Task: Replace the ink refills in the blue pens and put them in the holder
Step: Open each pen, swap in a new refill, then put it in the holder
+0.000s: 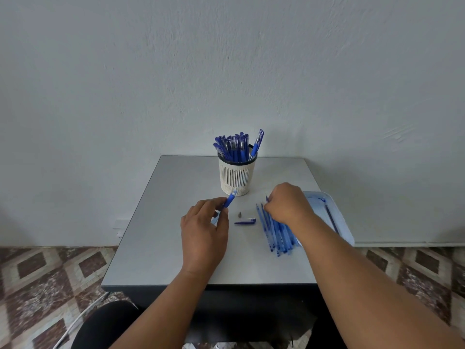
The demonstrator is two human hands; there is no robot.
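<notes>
Overhead from the head camera, the left hand pinches a translucent blue pen barrel near the table's middle, its long axis slanting up and right toward the white slotted holder full of capped blue pens. Right of it lie a small metal tip and a blue cap. The right hand, fingers curled, pinches one refill from the fanned refills, which point away from the person.

hands gripping pen barrel, pinching refills
</notes>
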